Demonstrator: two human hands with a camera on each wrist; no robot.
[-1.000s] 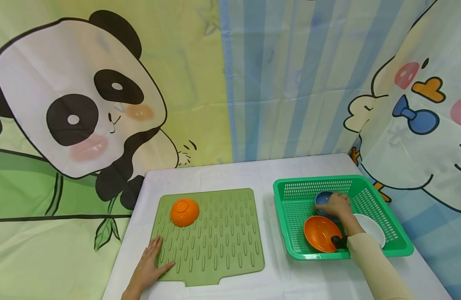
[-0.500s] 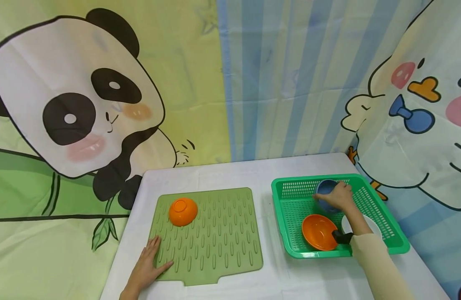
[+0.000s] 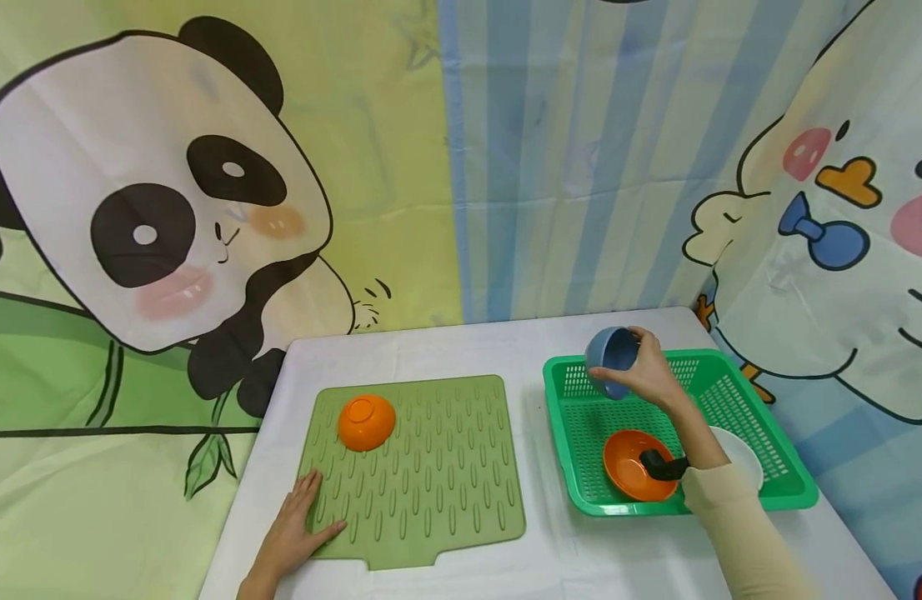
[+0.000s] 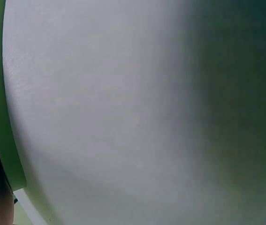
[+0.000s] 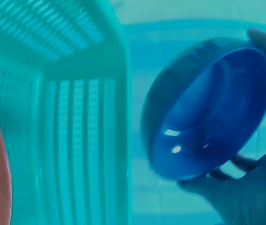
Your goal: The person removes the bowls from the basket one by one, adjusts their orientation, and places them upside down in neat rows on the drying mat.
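My right hand [image 3: 643, 369] grips a blue bowl [image 3: 608, 360] by its rim, thumb on the near side and fingers on the far side. The bowl is tilted, its opening turned toward the hand, above the back left part of the green basket [image 3: 560, 450]. In the right wrist view the blue bowl [image 5: 208, 112] appears beside the basket wall [image 5: 83, 154]. My left hand [image 3: 290, 533] rests with spread fingers on the left edge of the green mat [image 3: 423, 492]. An orange bowl [image 3: 367, 422] lies upside down on the mat's upper left.
Inside the basket an orange bowl [image 3: 624, 467] stands upright, with a white dish [image 3: 740, 458] to its right, partly hidden by the right forearm. A black wrist camera [image 3: 662, 465] overlaps the orange bowl. A white cloth [image 3: 536, 550] covers the table; printed curtains hang behind.
My right hand has lifted the blue bowl from the basket floor and carried it up and left, tilting it. The left hand stays where it was on the mat.
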